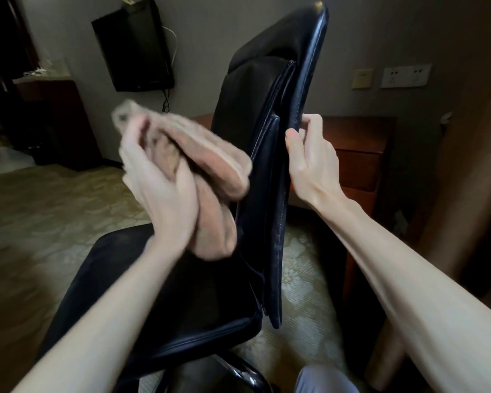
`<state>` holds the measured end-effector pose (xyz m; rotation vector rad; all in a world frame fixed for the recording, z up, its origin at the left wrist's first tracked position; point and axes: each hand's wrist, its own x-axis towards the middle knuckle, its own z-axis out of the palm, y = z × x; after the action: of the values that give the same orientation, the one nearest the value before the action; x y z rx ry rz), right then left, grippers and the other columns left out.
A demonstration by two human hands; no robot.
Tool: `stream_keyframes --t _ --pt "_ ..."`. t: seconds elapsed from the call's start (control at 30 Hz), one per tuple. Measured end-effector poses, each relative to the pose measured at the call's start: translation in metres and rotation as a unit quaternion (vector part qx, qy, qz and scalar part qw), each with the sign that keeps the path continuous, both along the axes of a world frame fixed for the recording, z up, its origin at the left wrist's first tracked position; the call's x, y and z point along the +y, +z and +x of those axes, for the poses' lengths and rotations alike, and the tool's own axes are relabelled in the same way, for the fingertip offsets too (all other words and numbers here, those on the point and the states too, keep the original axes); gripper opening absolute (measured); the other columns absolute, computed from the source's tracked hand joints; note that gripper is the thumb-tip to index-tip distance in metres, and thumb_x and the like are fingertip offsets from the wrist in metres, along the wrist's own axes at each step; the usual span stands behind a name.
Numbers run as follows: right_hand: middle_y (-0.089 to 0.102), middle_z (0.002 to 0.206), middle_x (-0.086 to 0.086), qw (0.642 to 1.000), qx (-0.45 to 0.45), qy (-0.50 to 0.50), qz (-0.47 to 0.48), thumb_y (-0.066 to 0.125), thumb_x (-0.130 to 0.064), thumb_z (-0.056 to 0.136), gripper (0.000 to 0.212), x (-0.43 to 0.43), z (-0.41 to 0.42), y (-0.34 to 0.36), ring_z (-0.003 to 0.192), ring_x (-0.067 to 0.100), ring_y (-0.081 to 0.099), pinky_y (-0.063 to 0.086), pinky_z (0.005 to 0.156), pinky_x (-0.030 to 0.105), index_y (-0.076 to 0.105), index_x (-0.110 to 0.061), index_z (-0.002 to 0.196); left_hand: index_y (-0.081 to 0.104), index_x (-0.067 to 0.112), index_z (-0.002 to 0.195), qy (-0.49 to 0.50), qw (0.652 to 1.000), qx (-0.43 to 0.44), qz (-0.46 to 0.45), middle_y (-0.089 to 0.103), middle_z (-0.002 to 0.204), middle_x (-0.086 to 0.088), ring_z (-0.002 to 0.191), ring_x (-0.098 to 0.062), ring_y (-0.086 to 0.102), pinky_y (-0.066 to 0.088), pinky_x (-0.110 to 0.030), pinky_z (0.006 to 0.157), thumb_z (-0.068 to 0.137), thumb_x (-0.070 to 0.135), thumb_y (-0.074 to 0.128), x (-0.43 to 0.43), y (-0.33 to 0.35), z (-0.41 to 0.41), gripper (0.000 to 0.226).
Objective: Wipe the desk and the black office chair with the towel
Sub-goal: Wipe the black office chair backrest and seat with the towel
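Observation:
The black office chair (270, 114) stands side-on before me, its leather backrest upright in the middle and its seat (165, 302) low at centre-left. My left hand (156, 188) is shut on a bunched tan towel (213, 177), blurred, which touches the front face of the backrest. My right hand (309, 157) grips the backrest's rear edge, thumb in front and fingers behind. The dark wooden desk (357, 154) with a drawer stands behind the chair at the right.
A black wall-mounted screen (136, 46) with hanging cables is at upper left. A dark cabinet (48, 120) stands far left. Wall sockets (406, 76) sit above the desk. Patterned carpet (40, 211) covers the floor. A chair base arm (233, 373) and my knee (323, 381) are at the bottom.

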<state>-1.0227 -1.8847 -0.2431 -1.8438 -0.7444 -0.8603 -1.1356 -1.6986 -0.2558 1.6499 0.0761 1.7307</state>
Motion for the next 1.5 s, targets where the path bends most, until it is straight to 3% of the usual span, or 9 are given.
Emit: stream_keyframes --t 0.13,0.27,0.43,0.53,0.83,1.13,1.27,1.37,1.5 --pt "0.048 0.066 -0.011 1.0 0.008 0.015 0.005 0.037 -0.042 0.107 0.042 -0.003 0.0 -0.002 0.06 0.007 0.05 0.039 0.062 0.034 0.046 -0.009 0.132 0.05 0.019 0.14 0.171 0.972 0.053 0.155 0.054 0.14 -0.007 0.132 -0.022 0.044 0.029 -0.041 0.107 0.07 0.015 0.068 -0.014 0.037 0.022 0.072" --pt "0.048 0.066 -0.011 0.999 0.019 0.023 0.013 0.038 -0.043 0.106 0.042 -0.006 0.0 -0.005 0.062 0.005 0.049 0.037 0.065 0.035 0.048 -0.011 0.132 0.07 0.021 0.123 0.167 0.899 0.135 0.381 0.059 0.137 -0.017 0.128 -0.029 0.043 0.036 -0.055 0.103 0.069 0.011 0.078 -0.031 0.005 0.053 0.055" --pt "0.064 0.077 0.0 0.999 0.006 0.024 0.026 0.041 -0.039 0.106 0.038 -0.003 0.001 -0.002 0.069 0.012 0.061 0.05 0.067 0.044 0.049 -0.011 0.13 0.073 0.023 0.117 0.207 0.858 0.127 0.452 0.061 0.135 -0.016 0.123 -0.032 0.052 0.036 -0.052 0.101 0.096 0.041 0.063 -0.034 -0.004 0.047 0.029" --pt "0.059 0.071 0.002 0.998 0.014 0.034 0.056 0.044 -0.034 0.106 0.03 0.0 0.003 -0.003 0.063 0.014 0.056 0.05 0.067 0.05 0.05 -0.01 0.123 0.074 0.02 0.113 0.213 0.839 0.104 0.489 0.064 0.129 -0.016 0.118 -0.032 0.054 0.036 -0.05 0.098 0.102 0.037 0.058 -0.033 -0.016 0.047 0.026" --pt "0.045 0.057 -0.012 0.997 -0.011 -0.03 0.067 0.065 -0.035 0.097 0.025 0.007 0.012 0.002 0.054 0.008 0.048 0.046 0.059 0.034 0.053 -0.015 0.106 0.071 0.01 0.088 0.218 0.768 0.17 0.577 0.066 0.116 -0.014 0.108 -0.032 0.055 0.037 -0.049 0.092 0.094 0.009 0.054 -0.035 -0.085 0.035 0.019" --pt "0.043 0.06 -0.011 0.998 -0.006 -0.051 0.045 0.062 -0.029 0.098 0.019 0.001 0.016 0.001 0.055 0.007 0.045 0.039 0.058 0.026 0.059 -0.013 0.106 0.075 0.007 0.096 0.187 0.715 0.251 0.625 0.056 0.119 -0.012 0.115 -0.035 0.048 0.036 -0.05 0.1 0.088 0.014 0.067 -0.029 -0.152 0.033 0.014" --pt "0.045 0.062 -0.011 0.998 -0.003 -0.056 0.04 0.061 -0.034 0.099 0.032 0.002 0.014 -0.003 0.057 0.007 0.048 0.039 0.06 0.026 0.059 -0.009 0.12 0.076 0.016 0.119 0.13 0.615 0.43 0.648 0.061 0.133 -0.011 0.126 -0.038 0.043 0.031 -0.051 0.108 0.092 0.024 0.059 -0.019 -0.226 0.012 0.033" --pt "0.046 0.062 -0.012 0.999 -0.008 -0.046 0.027 0.059 -0.036 0.1 0.038 -0.001 0.007 -0.001 0.059 0.007 0.051 0.047 0.062 0.033 0.055 -0.009 0.126 0.077 0.015 0.109 0.139 0.691 0.417 0.573 0.066 0.109 -0.011 0.102 -0.032 0.046 0.035 -0.048 0.087 0.078 0.024 0.054 0.002 -0.223 0.004 0.039" --pt "0.046 0.061 -0.017 0.998 0.0 -0.049 0.029 0.058 -0.035 0.101 0.035 0.005 0.003 -0.004 0.056 0.001 0.051 0.042 0.058 0.026 0.05 -0.012 0.127 0.07 0.026 0.119 0.087 0.799 0.367 0.468 0.063 0.126 -0.002 0.108 -0.03 0.057 0.04 -0.047 0.086 0.084 0.028 0.047 0.018 -0.17 -0.016 0.042"
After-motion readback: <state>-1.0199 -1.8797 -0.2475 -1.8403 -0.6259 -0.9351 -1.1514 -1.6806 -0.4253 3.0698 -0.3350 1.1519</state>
